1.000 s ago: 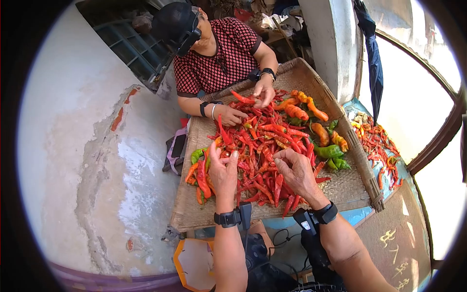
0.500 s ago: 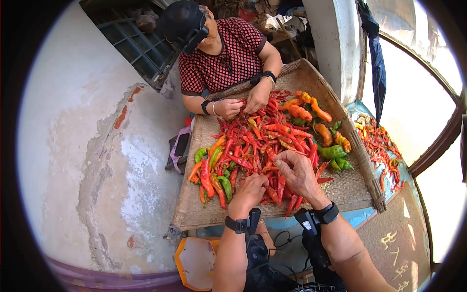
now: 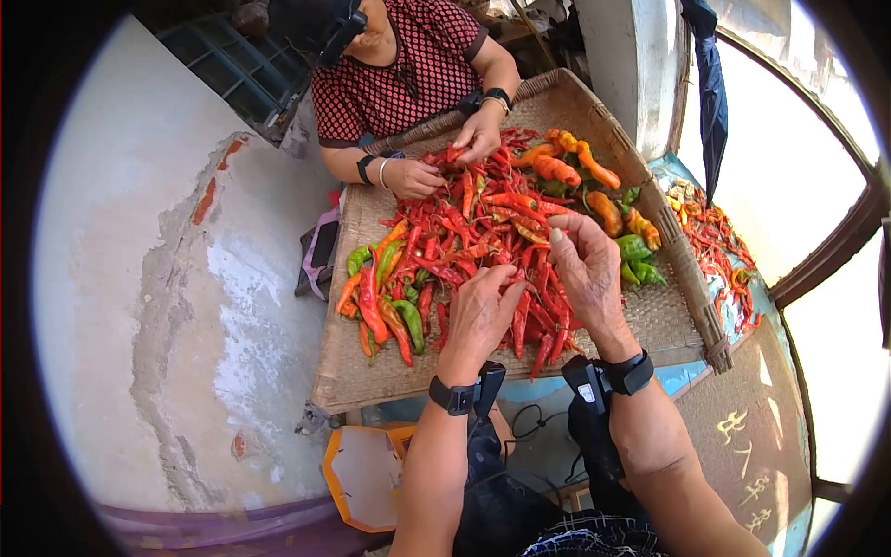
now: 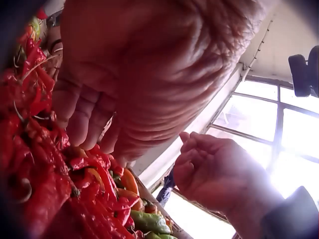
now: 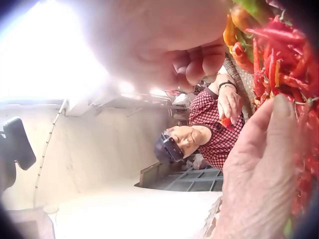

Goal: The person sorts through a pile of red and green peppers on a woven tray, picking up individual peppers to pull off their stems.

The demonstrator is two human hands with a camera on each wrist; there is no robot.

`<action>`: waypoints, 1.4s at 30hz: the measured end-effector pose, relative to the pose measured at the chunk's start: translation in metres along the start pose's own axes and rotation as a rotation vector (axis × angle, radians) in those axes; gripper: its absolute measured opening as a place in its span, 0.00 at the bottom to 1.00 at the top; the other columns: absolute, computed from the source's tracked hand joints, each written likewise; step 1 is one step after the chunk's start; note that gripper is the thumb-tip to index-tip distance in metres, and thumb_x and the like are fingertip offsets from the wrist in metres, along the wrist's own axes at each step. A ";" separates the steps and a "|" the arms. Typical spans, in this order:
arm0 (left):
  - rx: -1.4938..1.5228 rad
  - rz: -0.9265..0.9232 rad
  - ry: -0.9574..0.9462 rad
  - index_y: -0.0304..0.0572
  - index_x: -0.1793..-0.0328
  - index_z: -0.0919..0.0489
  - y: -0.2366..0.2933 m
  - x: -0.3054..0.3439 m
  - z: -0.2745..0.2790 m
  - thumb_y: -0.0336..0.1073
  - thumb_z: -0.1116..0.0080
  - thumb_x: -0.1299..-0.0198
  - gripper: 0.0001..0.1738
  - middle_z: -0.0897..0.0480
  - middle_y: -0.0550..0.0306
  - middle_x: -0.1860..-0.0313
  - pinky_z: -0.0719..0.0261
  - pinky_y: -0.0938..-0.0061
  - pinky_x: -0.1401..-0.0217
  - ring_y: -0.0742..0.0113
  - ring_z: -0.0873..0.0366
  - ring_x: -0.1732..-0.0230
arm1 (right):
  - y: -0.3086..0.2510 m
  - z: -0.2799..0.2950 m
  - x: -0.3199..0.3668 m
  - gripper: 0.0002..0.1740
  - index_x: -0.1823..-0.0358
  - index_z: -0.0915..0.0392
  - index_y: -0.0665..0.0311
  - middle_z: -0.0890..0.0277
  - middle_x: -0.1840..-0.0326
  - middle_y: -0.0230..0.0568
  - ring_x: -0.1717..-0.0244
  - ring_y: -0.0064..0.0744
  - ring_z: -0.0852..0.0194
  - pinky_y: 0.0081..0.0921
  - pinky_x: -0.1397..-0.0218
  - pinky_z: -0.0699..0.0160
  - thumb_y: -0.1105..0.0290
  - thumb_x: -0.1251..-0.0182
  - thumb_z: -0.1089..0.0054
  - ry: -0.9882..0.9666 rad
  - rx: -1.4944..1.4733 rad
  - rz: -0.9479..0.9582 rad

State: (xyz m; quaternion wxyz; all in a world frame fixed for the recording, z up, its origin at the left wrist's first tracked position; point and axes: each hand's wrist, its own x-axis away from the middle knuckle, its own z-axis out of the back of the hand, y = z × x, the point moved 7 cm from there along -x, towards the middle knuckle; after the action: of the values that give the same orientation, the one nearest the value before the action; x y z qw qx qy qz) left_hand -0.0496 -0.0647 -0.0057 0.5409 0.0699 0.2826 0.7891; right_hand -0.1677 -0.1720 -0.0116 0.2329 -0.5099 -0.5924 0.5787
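Observation:
Red chili peppers (image 3: 445,223) lie heaped on a woven tray (image 3: 348,371). Over the near part of the heap, my left hand (image 3: 478,320) is lowered with its thumb apart from the fingers. In the left wrist view its bent fingers reach down at the red peppers (image 4: 37,184); whether they grip one is hidden. My right hand (image 3: 591,278) is raised to the right of it, fingers loosely curled and thumb near the index finger, with no pepper visible in it. Both hands also show in the wrist views, the right (image 4: 219,174) above the heap and the left (image 5: 264,164) beside it.
Green and orange peppers (image 3: 380,306) lie at the tray's left, others (image 3: 636,260) at its right. Across the tray, another person (image 3: 399,84) handles peppers. More peppers (image 3: 715,241) lie beyond the right rim. An orange-rimmed container (image 3: 336,473) stands below the tray.
My left hand has moved right from the tray's left side, and its thumb has parted from the fingers since half a second ago. The other person's hands have come together. The head view has shifted.

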 end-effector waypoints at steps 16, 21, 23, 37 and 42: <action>-0.361 -0.422 -0.053 0.37 0.57 0.23 0.024 0.011 -0.072 0.27 0.41 0.53 0.14 0.24 0.48 0.53 0.21 0.60 0.57 0.49 0.27 0.54 | 0.002 0.001 0.006 0.08 0.56 0.24 0.70 0.30 0.75 0.24 0.75 0.12 0.37 0.13 0.72 0.36 0.73 0.30 0.46 -0.029 -0.125 -0.099; -0.044 -0.225 0.043 0.34 0.58 0.25 0.015 -0.006 -0.018 0.24 0.40 0.52 0.13 0.24 0.45 0.54 0.22 0.62 0.51 0.47 0.24 0.52 | -0.001 -0.001 0.006 0.07 0.56 0.24 0.70 0.29 0.74 0.25 0.73 0.12 0.37 0.13 0.72 0.35 0.74 0.30 0.47 -0.049 -0.135 -0.122; 0.036 -0.120 0.110 0.34 0.57 0.26 0.008 -0.010 0.003 0.26 0.39 0.49 0.13 0.21 0.46 0.50 0.23 0.65 0.47 0.49 0.21 0.50 | 0.002 0.000 0.006 0.08 0.56 0.24 0.70 0.29 0.74 0.25 0.73 0.12 0.37 0.13 0.71 0.35 0.74 0.30 0.47 -0.044 -0.144 -0.125; 0.285 -0.053 0.176 0.35 0.49 0.25 -0.004 -0.009 0.014 0.30 0.40 0.42 0.15 0.22 0.47 0.44 0.27 0.68 0.41 0.60 0.24 0.44 | 0.005 -0.035 0.023 0.25 0.44 0.29 0.66 0.25 0.58 0.54 0.58 0.57 0.23 0.43 0.56 0.23 0.77 0.46 0.38 -0.380 0.460 0.154; 0.179 -0.020 0.211 0.36 0.47 0.26 0.002 -0.004 0.020 0.27 0.42 0.42 0.16 0.23 0.47 0.43 0.26 0.71 0.44 0.61 0.23 0.44 | 0.010 -0.031 0.021 0.18 0.53 0.26 0.68 0.22 0.64 0.56 0.61 0.56 0.21 0.42 0.59 0.23 0.76 0.46 0.37 -0.391 0.528 0.050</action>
State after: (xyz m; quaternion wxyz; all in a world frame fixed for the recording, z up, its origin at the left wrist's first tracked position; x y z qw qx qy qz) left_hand -0.0409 -0.0615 0.0132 0.5075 0.0314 0.4078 0.7584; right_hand -0.1454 -0.1421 -0.0208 0.2246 -0.3257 -0.4428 0.8046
